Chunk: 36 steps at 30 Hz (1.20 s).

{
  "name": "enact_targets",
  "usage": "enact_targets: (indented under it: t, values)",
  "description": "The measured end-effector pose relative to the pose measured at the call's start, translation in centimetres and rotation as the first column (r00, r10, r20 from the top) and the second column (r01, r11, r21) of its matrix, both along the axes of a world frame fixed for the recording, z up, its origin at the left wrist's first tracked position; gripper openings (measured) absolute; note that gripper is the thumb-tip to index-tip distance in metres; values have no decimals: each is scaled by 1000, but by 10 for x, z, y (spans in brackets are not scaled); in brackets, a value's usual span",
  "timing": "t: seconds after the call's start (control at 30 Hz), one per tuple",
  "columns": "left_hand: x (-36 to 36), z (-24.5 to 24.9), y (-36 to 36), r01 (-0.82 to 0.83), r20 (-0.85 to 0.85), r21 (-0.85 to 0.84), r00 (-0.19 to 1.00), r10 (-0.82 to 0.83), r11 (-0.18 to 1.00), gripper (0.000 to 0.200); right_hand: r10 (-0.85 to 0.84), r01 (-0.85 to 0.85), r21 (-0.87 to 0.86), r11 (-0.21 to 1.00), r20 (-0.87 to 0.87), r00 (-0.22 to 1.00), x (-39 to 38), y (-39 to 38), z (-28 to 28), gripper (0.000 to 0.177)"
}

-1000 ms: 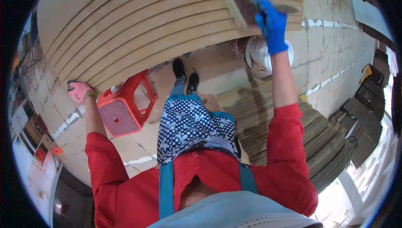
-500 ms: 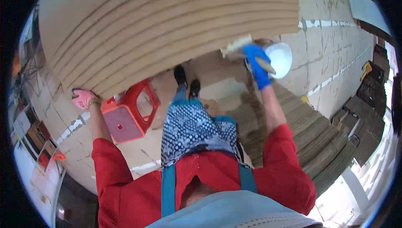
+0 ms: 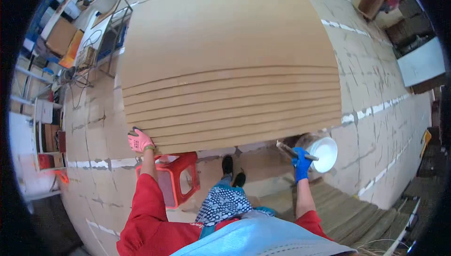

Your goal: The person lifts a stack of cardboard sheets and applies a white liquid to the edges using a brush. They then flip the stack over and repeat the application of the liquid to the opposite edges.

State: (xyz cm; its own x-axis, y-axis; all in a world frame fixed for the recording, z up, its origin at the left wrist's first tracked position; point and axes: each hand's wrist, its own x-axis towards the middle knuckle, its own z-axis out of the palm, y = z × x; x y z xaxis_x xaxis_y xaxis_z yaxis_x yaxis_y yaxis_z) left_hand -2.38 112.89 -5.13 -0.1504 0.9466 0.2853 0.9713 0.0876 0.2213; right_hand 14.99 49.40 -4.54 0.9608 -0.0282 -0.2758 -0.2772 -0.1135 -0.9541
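My left hand (image 3: 140, 141), in a pink glove with dark fingertips, is at the near left corner of a stack of brown cardboard sheets (image 3: 235, 108). Its fingers look bent around the edge there, though their undersides are hidden. The sheets lie staggered, their near edges forming several parallel steps. In a blue glove, my right hand (image 3: 301, 162) is closed around the handle of a brush (image 3: 285, 149), just off the near right edge of the stack. The bristle end points up and left, partly hard to make out. Right beside that hand stands a white bucket (image 3: 332, 150).
A red plastic stool (image 3: 176, 185) stands below the stack's near left corner. Brown sheets (image 3: 357, 213) are piled at the lower right. Shelving (image 3: 49, 133) and a metal-legged table (image 3: 112, 39) line the left side. Another person (image 3: 392, 0) is far off at upper right.
The view has tilted up, showing more of the stack and room. The brush, pale bristles at the sheets' edge before, is now turned differently beside the bucket. My left hand stays at the corner.
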Motion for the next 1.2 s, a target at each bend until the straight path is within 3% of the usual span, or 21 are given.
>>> enact_targets:
  t: [0.13,0.2,0.23,0.3,0.33,0.37,0.43,0.53,0.57,0.63,0.67,0.7,0.77,0.8,0.83,0.9,0.93,1.03,1.1,1.13,1.2]
  values:
    - [0,3,-3,6,8,-46,1000,-6,999,62,-121,146,101,984,-218,968,-28,-6,7,17]
    - [-2,2,-3,5,21,-52,1000,-4,999,62,-74,70,39,997,121,990,-2,37,59,17]
    - [-4,2,-4,6,11,-49,1000,-6,999,61,-77,72,41,997,134,988,11,57,71,17]
    - [0,5,-3,6,13,-29,1000,-5,1000,61,-182,178,43,983,331,926,38,90,90,18]
    - [2,4,-3,0,42,-22,999,0,1000,61,-179,170,55,984,357,917,49,90,75,18]
    - [3,2,-4,-1,34,2,999,1,1000,60,-104,198,-116,973,544,832,61,87,38,21]
    - [1,-1,-2,-5,-3,46,1000,5,999,59,14,170,-280,945,554,833,51,81,-2,24]
    - [3,-1,0,-8,-24,18,1000,8,1000,59,79,-39,-226,973,168,983,-16,77,8,18]
    - [0,-1,-1,-6,-47,3,999,6,1000,59,90,-49,-232,972,172,981,-32,83,24,18]
    - [-3,-4,-1,-16,-60,30,998,18,999,58,-110,128,41,991,-301,947,-49,103,52,17]
    - [-1,-6,1,-13,-75,61,997,18,998,58,-88,106,45,993,-293,952,-43,113,54,17]
    - [-1,-6,1,-7,-99,90,995,15,996,57,-74,87,68,994,-185,980,-39,121,57,16]
    - [0,20,-7,73,135,-65,989,-63,995,57,-36,33,104,994,23,999,-32,134,61,15]
    - [3,25,-8,46,100,-148,995,-31,988,57,17,-18,104,994,7,1000,-23,143,63,15]
    - [2,26,-5,3,63,-226,998,11,974,57,68,-72,29,997,123,990,-8,154,63,16]
    - [-1,9,0,8,-23,8,1000,-8,1000,57,167,-136,-111,985,363,917,14,182,62,21]
    - [1,8,1,-2,-19,53,1000,3,999,57,200,-173,-106,979,356,913,11,192,53,21]
    - [0,13,1,-17,-7,52,1000,17,998,58,365,-43,-427,903,713,599,-30,202,27,7]
    - [3,14,-4,-6,44,-39,999,8,999,59,357,-210,-305,929,582,730,-70,193,17,7]
    - [2,13,-8,-27,45,-37,999,29,999,59,268,-251,-106,962,193,944,-88,183,21,7]
    - [4,16,-7,-25,42,-7,999,25,1000,59,238,-220,97,971,-243,940,-92,188,26,7]
